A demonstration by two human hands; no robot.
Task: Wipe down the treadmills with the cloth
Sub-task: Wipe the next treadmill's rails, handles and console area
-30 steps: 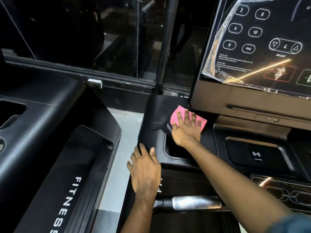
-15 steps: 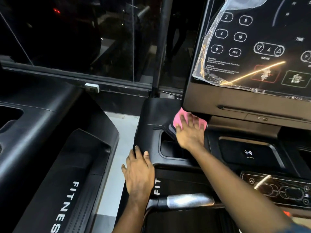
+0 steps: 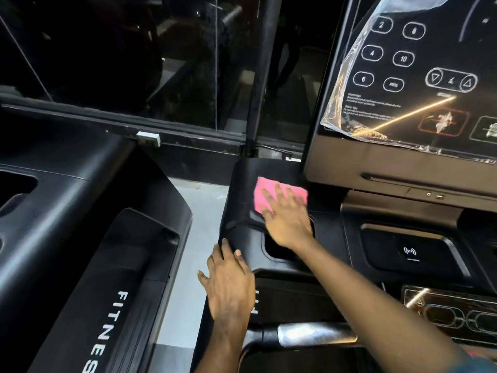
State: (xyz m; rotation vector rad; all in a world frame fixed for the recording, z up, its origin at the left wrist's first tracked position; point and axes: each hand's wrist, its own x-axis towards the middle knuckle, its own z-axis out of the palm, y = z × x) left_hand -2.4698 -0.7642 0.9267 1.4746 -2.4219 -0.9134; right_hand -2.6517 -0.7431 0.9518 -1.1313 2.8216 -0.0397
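Note:
A pink cloth (image 3: 262, 193) lies flat on the black left shelf of the treadmill console (image 3: 243, 184), just below the screen's lower left corner. My right hand (image 3: 286, 219) presses on the cloth with straight spread fingers, palm above the cup recess (image 3: 279, 250). My left hand (image 3: 228, 284) rests flat on the console's front left corner, fingers straight, holding nothing.
The touch screen (image 3: 419, 84) with peeling plastic film rises at the upper right. A wireless charging pad (image 3: 410, 251) and control panel (image 3: 457, 313) lie to the right. A chrome handle (image 3: 306, 333) sits below. A second treadmill (image 3: 80, 238) stands left, across a grey floor gap (image 3: 191, 238).
My right hand has slid the pink cloth out from under the screen edge toward the left over the shelf. My left hand stays on the console corner.

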